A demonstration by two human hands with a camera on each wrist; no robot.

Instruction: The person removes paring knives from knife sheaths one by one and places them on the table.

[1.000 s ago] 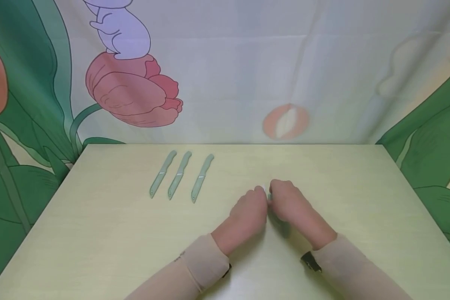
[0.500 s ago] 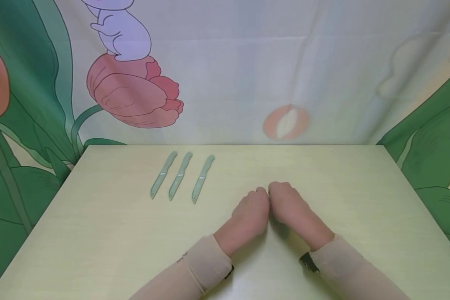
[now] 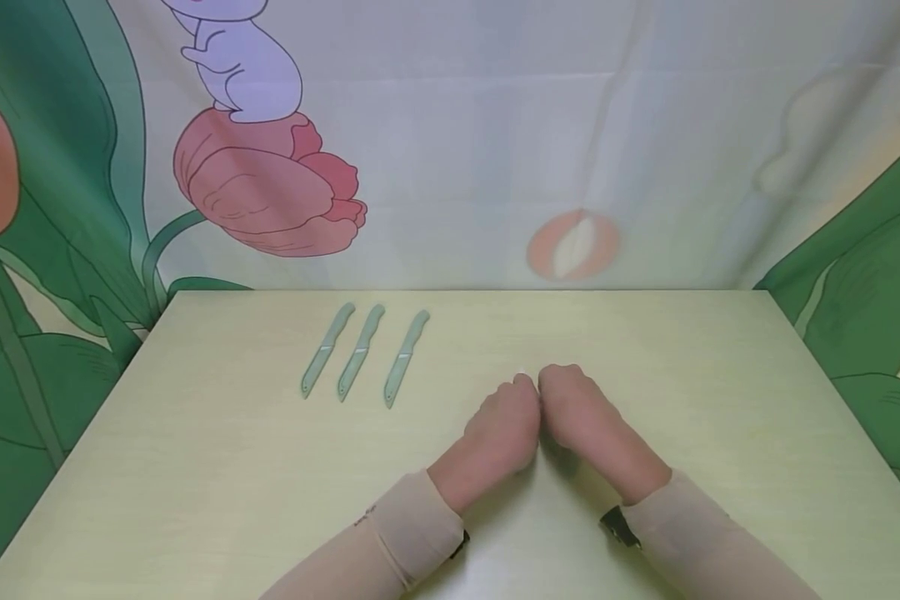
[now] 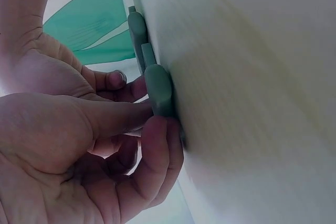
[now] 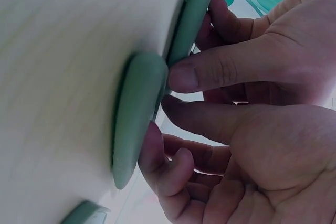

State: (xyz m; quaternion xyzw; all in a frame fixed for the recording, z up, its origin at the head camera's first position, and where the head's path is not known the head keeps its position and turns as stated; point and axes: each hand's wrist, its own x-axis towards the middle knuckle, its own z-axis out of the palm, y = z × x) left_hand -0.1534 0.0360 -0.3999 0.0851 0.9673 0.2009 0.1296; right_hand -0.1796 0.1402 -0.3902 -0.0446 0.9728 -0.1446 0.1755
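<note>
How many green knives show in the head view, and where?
3: a left knife, a middle knife and a right knife, all left of the left hand and right hand, which may hide more.

Three knives (image 3: 357, 357) lie side by side on the counter (image 3: 195, 467), slanting, handles toward the back edge, the rightmost set slightly apart. To their right, the left grip (image 3: 501, 425) and right grip (image 3: 579, 407) sit close together, their undersides hidden. Both sleeves (image 3: 712, 533) are pale beige. Behind hangs a cloth (image 3: 450, 125) printed with a rabbit (image 3: 261, 75) on a pink tulip (image 3: 262, 183).
</note>
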